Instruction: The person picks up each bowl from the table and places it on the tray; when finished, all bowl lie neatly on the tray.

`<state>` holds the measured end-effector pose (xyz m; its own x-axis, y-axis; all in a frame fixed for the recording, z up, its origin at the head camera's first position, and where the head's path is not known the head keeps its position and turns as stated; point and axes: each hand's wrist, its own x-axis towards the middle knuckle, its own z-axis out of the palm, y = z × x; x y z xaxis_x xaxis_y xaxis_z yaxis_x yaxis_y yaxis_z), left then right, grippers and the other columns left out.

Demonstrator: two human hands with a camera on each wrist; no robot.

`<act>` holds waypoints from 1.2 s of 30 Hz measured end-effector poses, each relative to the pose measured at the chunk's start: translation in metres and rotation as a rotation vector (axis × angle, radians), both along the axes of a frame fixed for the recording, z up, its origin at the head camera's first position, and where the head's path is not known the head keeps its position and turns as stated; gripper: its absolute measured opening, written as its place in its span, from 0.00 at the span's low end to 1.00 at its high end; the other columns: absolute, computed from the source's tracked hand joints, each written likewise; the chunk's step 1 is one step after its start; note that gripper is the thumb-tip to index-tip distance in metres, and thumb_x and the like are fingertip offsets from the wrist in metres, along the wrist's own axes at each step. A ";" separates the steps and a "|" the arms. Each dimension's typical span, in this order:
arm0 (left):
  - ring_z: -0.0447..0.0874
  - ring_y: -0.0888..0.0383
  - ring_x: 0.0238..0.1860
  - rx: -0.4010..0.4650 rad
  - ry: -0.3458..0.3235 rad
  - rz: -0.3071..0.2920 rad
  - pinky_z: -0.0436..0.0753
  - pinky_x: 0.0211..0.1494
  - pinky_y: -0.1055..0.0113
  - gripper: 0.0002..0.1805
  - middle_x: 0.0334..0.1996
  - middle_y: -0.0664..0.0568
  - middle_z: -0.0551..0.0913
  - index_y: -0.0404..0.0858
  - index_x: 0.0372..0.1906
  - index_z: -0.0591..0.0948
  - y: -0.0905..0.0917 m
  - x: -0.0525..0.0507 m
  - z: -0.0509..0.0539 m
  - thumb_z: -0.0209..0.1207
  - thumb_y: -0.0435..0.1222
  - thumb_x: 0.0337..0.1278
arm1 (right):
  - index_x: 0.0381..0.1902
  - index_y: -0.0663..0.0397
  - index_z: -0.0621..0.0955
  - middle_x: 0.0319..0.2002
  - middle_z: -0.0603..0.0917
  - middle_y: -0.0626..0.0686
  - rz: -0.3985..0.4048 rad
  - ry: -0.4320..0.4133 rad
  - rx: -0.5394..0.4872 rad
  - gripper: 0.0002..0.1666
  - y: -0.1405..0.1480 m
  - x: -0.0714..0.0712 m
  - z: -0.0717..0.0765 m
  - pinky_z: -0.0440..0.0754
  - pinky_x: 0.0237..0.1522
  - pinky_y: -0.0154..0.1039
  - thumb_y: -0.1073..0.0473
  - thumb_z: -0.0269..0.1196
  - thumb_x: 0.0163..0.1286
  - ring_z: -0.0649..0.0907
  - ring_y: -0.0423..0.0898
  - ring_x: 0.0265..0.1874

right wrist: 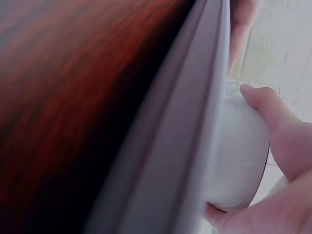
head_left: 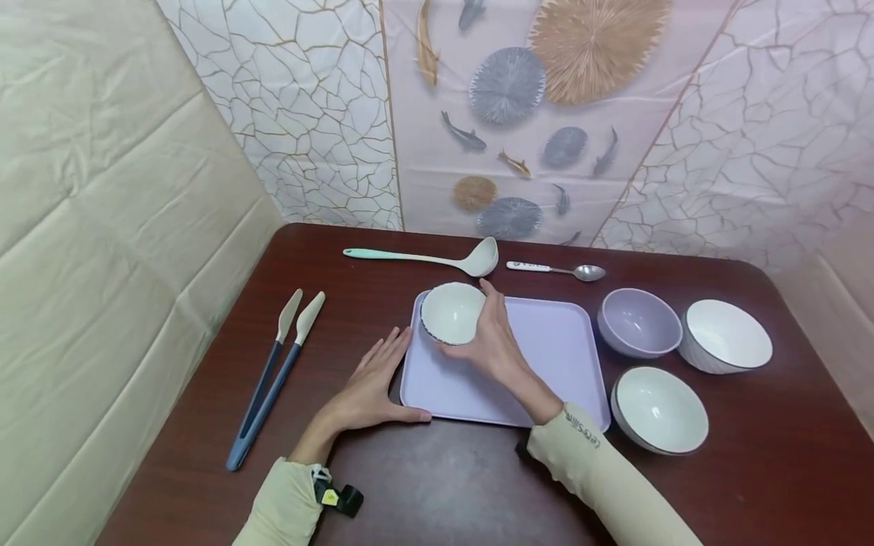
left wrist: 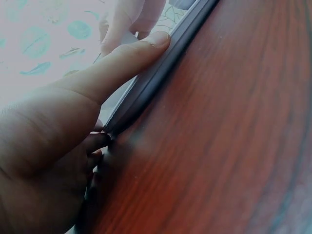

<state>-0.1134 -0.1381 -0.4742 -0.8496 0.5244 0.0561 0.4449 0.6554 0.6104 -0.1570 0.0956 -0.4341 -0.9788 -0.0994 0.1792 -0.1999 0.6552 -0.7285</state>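
Note:
A small white bowl with a dark rim (head_left: 452,312) is at the back left of the lavender tray (head_left: 546,356). My right hand (head_left: 495,345) holds this bowl by its right side, thumb at the near rim and fingers at the far rim. In the right wrist view the bowl's pale outer wall (right wrist: 239,156) shows between thumb and fingers, close to the tray; whether its base touches is unclear. My left hand (head_left: 372,387) rests at the tray's front left corner, fingers straight along the left edge. Its thumb (left wrist: 141,51) lies against the front edge.
Right of the tray stand a purple bowl (head_left: 639,324), a white bowl (head_left: 727,334) and a pale dark-rimmed bowl (head_left: 660,411). Behind it lie a ladle (head_left: 478,259) and a spoon (head_left: 587,273). Blue-handled tongs (head_left: 273,379) lie left on the brown table (head_left: 355,303).

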 end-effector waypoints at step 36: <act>0.37 0.53 0.77 0.010 -0.006 -0.004 0.41 0.76 0.53 0.71 0.78 0.49 0.46 0.40 0.79 0.44 0.001 0.001 0.001 0.67 0.70 0.35 | 0.74 0.71 0.35 0.70 0.41 0.81 -0.404 -0.072 0.043 0.70 0.331 0.077 0.017 0.43 0.70 0.61 0.52 0.73 0.58 0.52 0.76 0.67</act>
